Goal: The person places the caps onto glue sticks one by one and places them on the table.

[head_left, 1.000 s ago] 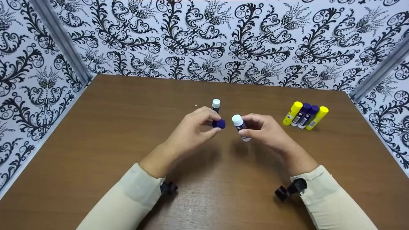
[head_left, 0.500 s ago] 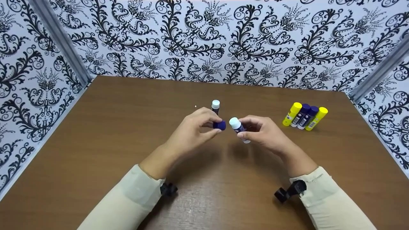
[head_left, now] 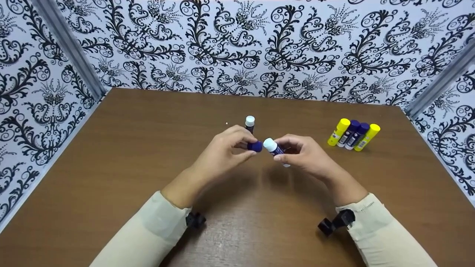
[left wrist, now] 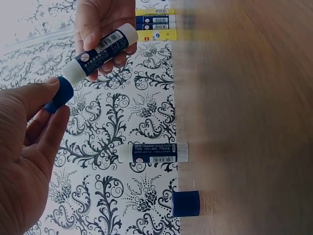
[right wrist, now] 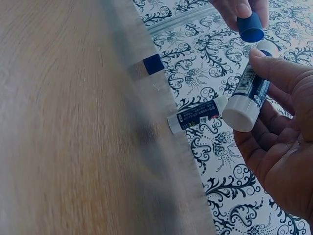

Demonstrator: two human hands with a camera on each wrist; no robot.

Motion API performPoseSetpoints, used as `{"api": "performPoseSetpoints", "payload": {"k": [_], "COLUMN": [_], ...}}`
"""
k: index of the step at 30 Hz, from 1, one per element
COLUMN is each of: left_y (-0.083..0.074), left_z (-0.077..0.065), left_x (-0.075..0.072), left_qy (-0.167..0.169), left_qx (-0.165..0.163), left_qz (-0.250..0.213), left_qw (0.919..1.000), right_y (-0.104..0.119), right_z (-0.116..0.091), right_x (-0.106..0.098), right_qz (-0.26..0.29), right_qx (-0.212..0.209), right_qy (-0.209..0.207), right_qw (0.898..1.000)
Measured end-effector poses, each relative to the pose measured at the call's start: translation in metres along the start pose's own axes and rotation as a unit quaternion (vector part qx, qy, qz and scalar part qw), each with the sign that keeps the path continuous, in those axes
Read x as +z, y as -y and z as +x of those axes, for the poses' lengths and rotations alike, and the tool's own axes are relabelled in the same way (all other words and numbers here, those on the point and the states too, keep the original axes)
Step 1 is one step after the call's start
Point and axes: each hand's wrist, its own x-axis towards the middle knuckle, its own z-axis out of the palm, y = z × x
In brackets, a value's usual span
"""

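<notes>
Black-scrolled white wallpaper [head_left: 237, 48] is rising behind a brown table [head_left: 156, 115], whose near edge is running out of the head view. Over the tabletop, the left hand [head_left: 225, 150] is pinching a dark blue cap [head_left: 255, 146] between thumb and fingertips; the right wrist view is cutting that hand off at the top. Just beside it, the right hand [head_left: 311, 156] is holding an uncapped glue stick [left wrist: 97, 58], its fingers curling round the tube and partly disappearing behind it. The stick's white end is tilting toward the cap, and whether the two are touching is hard to tell. A second bare stick [left wrist: 153, 152] is standing upright beyond the left hand, which is covering its lower part in the head view. Next to it, a loose blue cap [left wrist: 186, 203] is resting on the table (only the wrist views are showing it). Farther right, four capped sticks [head_left: 357, 136] are standing in a row, yellow at both ends, dark blue between, their print staying illegible. Pale sleeves [head_left: 150, 224] are running off the bottom edge.
</notes>
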Motion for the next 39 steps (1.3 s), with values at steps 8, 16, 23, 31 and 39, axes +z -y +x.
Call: {"api": "performPoseSetpoints", "payload": {"k": [8, 16, 23, 31, 39], "left_y": [-0.0026, -0.0045, -0.0045, -0.0044, -0.0043], "left_z": [-0.0002, 0.0004, 0.0004, -0.0001, -0.0002], "left_x": [0.0014, 0.0014, 0.001, 0.0012, 0.002], "left_qy": [0.003, 0.007, 0.015, 0.024, 0.027], "left_qx": [0.001, 0.002, 0.014, 0.026, 0.03], "left_qz": [-0.005, 0.003, 0.012, 0.016, 0.009], "left_qw": [1.0, 1.0, 0.9997, 0.9993, 0.9991], "right_y": [0.003, 0.0039, 0.0055, 0.0064, 0.0066], "right_z": [-0.0004, -0.0007, -0.001, -0.0017, -0.0012], "right_x": [0.0036, 0.0052, 0.0069, 0.0078, 0.0069], "right_qz": [-0.006, -0.002, -0.012, -0.042, -0.076], "right_qx": [0.001, 0.005, -0.005, -0.007, -0.026], "right_qy": [0.008, 0.014, 0.021, 0.025, 0.024], "right_qw": [1.0, 1.0, 1.0, 0.999, 0.996]}}
